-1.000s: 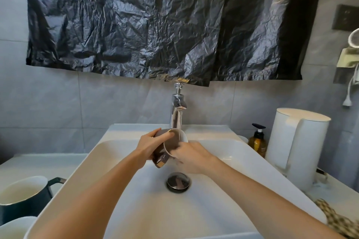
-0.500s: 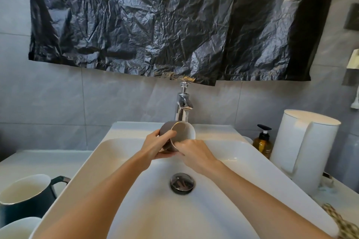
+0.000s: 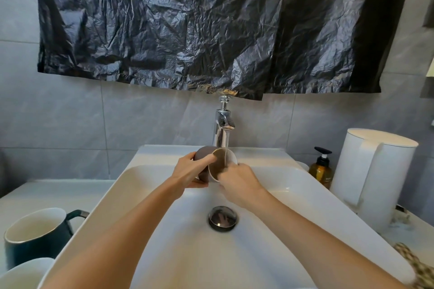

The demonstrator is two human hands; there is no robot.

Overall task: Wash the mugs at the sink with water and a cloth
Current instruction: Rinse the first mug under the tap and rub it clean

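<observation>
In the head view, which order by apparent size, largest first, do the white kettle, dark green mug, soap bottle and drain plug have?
1. white kettle
2. dark green mug, enlarged by nearness to the camera
3. soap bottle and drain plug: they look alike, so unranked

A crinkled, glossy black plastic sheet [image 3: 211, 26] hangs across the grey tiled wall [image 3: 70, 119] and covers most of its upper part. A white counter [image 3: 42, 195] runs along the foot of the wall. At the right, an amber pump bottle with a black pump head [image 3: 321, 172] stands upright. Just beside it, on its right, is a tall white cylindrical kettle with a flat lid and a white handle [image 3: 373, 178].
</observation>
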